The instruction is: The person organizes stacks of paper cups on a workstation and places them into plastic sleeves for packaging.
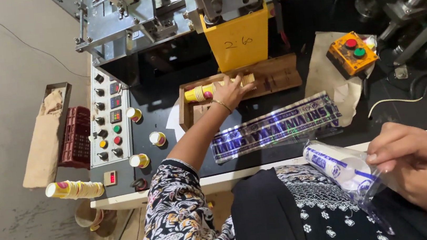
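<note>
Nearest, right hand (422, 167) pinches shut on a clear printed sleeve bag (343, 167), thin, slippery, limp. Left hand (232, 89) lies on a yellow paper cup stack (208, 91) in the wooden tray (283, 75), fingers draped over it; light, crushable, probably best gripped around the middle.

Flat printed plastic sleeve (276, 126), blue and white with dark lettering bands, lies lengthwise on the black bench, between the wooden tray and the bench's front edge. Clear plastic bag (343, 171) with blue-and-white print, wrapped around a stack of cups, is pinched in the right hand (420, 166). Control panel (108, 120) at the bench's left end: three small dark screens, red and green digits. Yellow plate (238, 41) on the machine carries handwritten marks.
</note>
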